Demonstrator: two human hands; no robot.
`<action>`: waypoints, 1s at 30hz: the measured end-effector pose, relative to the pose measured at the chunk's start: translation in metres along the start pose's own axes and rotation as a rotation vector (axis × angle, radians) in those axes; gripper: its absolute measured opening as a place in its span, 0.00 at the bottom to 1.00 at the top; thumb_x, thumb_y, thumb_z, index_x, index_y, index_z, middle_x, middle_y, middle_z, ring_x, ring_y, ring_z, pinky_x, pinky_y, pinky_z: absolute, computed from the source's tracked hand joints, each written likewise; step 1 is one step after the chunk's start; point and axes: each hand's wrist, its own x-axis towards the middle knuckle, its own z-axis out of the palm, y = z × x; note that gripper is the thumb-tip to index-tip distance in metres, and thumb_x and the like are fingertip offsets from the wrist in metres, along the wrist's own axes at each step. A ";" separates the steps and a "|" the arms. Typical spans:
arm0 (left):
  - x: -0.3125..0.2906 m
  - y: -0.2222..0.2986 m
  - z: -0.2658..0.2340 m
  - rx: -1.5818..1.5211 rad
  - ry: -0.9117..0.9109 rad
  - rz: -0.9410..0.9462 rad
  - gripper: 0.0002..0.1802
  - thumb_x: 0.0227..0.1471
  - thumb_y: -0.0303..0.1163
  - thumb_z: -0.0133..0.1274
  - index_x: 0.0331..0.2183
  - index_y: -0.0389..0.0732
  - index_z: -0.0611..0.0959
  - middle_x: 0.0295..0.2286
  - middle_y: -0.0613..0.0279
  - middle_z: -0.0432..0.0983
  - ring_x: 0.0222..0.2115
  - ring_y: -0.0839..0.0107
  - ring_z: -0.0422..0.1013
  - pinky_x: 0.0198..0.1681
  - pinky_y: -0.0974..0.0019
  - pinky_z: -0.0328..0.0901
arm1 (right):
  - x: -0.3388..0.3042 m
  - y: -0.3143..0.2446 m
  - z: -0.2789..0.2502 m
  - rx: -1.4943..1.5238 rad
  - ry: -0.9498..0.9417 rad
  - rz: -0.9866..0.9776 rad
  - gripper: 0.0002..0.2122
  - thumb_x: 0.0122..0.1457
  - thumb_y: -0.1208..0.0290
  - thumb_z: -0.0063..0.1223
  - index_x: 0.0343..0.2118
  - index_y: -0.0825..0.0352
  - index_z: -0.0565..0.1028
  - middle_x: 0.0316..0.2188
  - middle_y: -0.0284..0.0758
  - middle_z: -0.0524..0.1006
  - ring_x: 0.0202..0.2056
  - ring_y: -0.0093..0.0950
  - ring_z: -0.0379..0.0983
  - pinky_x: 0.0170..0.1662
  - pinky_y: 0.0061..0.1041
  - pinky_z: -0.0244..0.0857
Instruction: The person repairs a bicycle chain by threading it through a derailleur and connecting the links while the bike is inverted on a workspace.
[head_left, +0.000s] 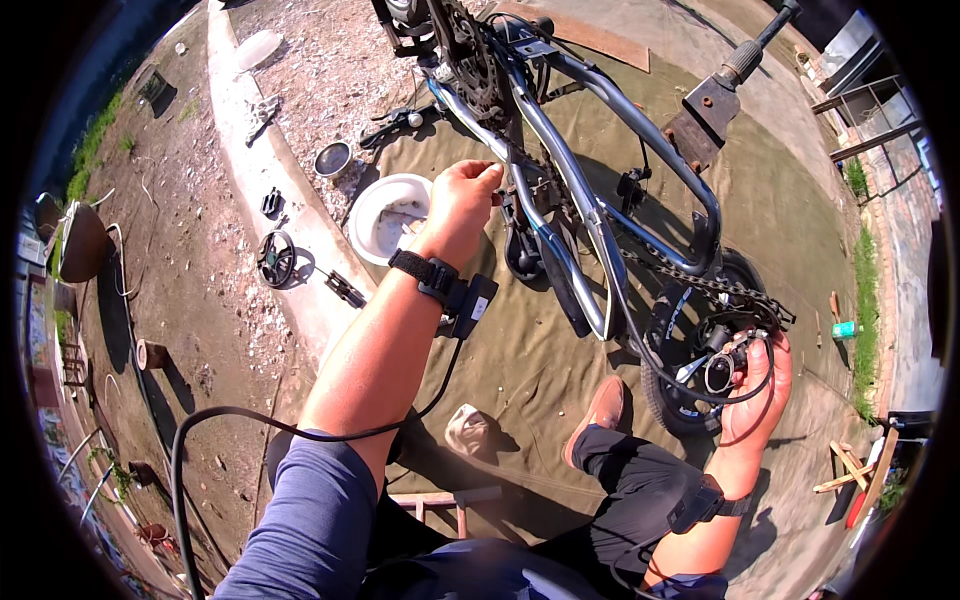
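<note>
Head view — containers: a white bowl [388, 215] is sitting on the tan ground cloth [530, 360] just beside the concrete curb [262, 150]; small pale pieces are lying inside it, too small to tell apart. A small round metal dish [333, 159] is resting on the gravel above it; its contents cannot be told.

Left hand: the left hand [463, 203] is reaching up, fingers pressed together and pinching the bicycle chain [520, 165] near the frame tube.

Right hand: the right hand [756, 385] is curling around the rear derailleur [722, 352] at the small rear wheel [690, 390], fingers closed on it.

Bicycle: the silver-blue bicycle frame [580, 190] is lying upturned across the cloth, between the two hands, chain hanging along it.

Around: a round black gear-like part [276, 258] and a small dark tool [345, 289] are lying by the curb — well apart from the hands. A brown shoe [601, 409] is resting below the frame. A black cable [200, 440] is looping across the left forearm.
</note>
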 end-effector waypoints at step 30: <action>0.048 0.009 0.020 -0.406 -0.044 0.083 0.07 0.57 0.33 0.59 0.33 0.40 0.80 0.26 0.71 0.72 0.24 0.82 0.66 0.22 0.77 0.57 | -0.003 0.001 0.011 -0.102 -0.073 0.069 0.15 0.66 0.66 0.52 0.50 0.69 0.72 0.38 0.32 0.76 0.35 0.19 0.73 0.35 0.14 0.67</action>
